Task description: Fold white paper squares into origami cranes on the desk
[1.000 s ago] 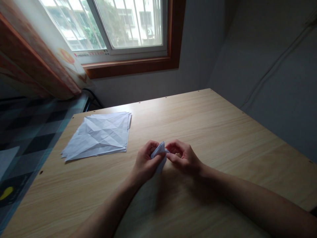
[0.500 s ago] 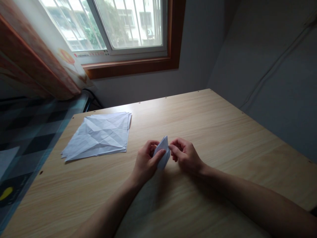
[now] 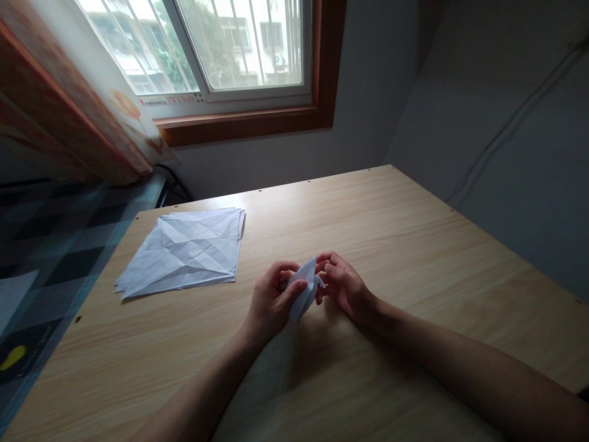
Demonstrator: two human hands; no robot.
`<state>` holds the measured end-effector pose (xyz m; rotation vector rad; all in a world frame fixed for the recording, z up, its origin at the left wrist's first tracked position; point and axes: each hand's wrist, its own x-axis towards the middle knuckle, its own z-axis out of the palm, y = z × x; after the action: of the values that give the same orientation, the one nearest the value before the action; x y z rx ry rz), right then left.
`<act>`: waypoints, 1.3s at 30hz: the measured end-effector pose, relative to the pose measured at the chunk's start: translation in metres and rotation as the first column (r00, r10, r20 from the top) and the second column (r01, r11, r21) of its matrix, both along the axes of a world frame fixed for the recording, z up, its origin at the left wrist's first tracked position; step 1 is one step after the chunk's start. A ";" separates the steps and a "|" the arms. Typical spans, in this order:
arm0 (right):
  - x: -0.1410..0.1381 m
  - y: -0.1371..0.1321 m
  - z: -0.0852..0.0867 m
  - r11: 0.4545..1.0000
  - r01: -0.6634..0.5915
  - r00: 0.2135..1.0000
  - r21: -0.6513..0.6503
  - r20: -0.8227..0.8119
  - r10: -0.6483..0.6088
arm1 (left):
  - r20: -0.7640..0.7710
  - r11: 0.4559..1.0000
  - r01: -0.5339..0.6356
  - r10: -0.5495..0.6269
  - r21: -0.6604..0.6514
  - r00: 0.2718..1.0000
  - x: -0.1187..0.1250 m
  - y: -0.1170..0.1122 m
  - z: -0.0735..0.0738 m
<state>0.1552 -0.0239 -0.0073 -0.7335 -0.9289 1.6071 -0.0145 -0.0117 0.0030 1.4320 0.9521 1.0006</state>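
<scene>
Since half a second ago, the fingers of my right hand (image 3: 347, 285) have loosened from a tight curl at the paper's edge, and a small bent point now shows on that side. My left hand keeps its grip on the folded paper (image 3: 304, 291) — thumb flat across the near face, fingers behind — with its peak rising above my thumb. My right fingers, loosely parted, sit just beyond the bent point — whether they touch it, I cannot tell. Paper and hands are over the wooden table (image 3: 414, 233), right of the creased sheets (image 3: 193, 252).

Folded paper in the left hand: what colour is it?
The folded paper is white; head view.
</scene>
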 end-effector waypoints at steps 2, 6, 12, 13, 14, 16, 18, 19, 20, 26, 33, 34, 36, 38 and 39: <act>0.000 0.001 0.000 0.999 -0.036 0.999 -0.020 -0.039 0.035 | 0.026 1.000 0.020 -0.019 -0.022 0.999 0.000 0.000 0.000; 0.001 0.001 0.000 0.998 -0.060 0.996 0.010 0.066 0.059 | -0.072 0.997 -0.064 0.068 0.050 0.995 0.000 -0.001 0.000; 0.002 0.001 -0.003 0.998 -0.056 0.990 0.009 0.128 0.054 | -0.338 0.926 -0.018 0.156 0.378 0.928 -0.002 -0.005 0.003; 0.002 0.000 -0.004 0.999 -0.033 0.990 0.002 0.134 0.032 | -0.360 0.877 -0.019 0.217 0.481 0.907 -0.003 -0.006 0.004; 0.001 0.000 -0.003 1.000 -0.006 0.990 0.000 0.144 0.006 | -0.375 0.817 -0.017 0.284 0.577 0.882 -0.003 -0.007 0.005; 0.001 -0.002 -0.002 0.999 0.035 0.985 0.024 0.166 -0.039 | -0.415 0.715 0.042 0.357 0.698 0.837 -0.004 -0.008 0.006; 0.000 -0.004 0.001 0.995 0.048 0.979 0.089 0.193 -0.064 | -0.463 0.655 0.114 0.389 0.747 0.796 -0.004 -0.009 0.006; 0.000 -0.006 0.003 0.991 0.050 0.974 0.128 0.212 -0.076 | -0.460 0.621 0.116 0.429 0.775 0.777 -0.003 -0.009 0.006; 0.000 -0.007 0.005 0.985 0.051 0.969 0.163 0.230 -0.089 | -0.440 0.581 0.099 0.481 0.808 0.758 -0.003 -0.010 0.006; 0.001 -0.012 0.007 0.960 0.049 0.954 0.277 0.270 -0.127 | -0.488 0.579 0.163 0.467 0.799 0.737 0.002 -0.014 0.005; 0.003 -0.019 0.002 0.843 0.051 0.814 0.535 0.467 -0.346 | -0.513 0.695 0.165 0.328 0.700 0.794 0.000 -0.017 0.002; 0.003 -0.019 0.001 0.813 0.033 0.796 0.581 0.476 -0.373 | -0.499 0.697 0.155 0.324 0.701 0.803 -0.001 -0.016 0.001; 0.003 -0.019 0.001 0.752 0.006 0.777 0.660 0.470 -0.418 | -0.460 0.693 0.135 0.308 0.708 0.833 -0.002 -0.015 0.000; 0.003 -0.019 0.002 0.712 -0.006 0.771 0.702 0.457 -0.444 | -0.414 0.700 0.113 0.278 0.706 0.866 -0.002 -0.014 0.000; 0.003 -0.019 0.002 0.708 -0.008 0.770 0.706 0.456 -0.447 | -0.397 0.708 0.105 0.261 0.698 0.880 -0.002 -0.014 0.000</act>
<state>0.1582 -0.0427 -0.0050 -0.7955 -1.6976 0.6666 -0.0165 -0.0258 0.0030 2.3941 1.0269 1.1740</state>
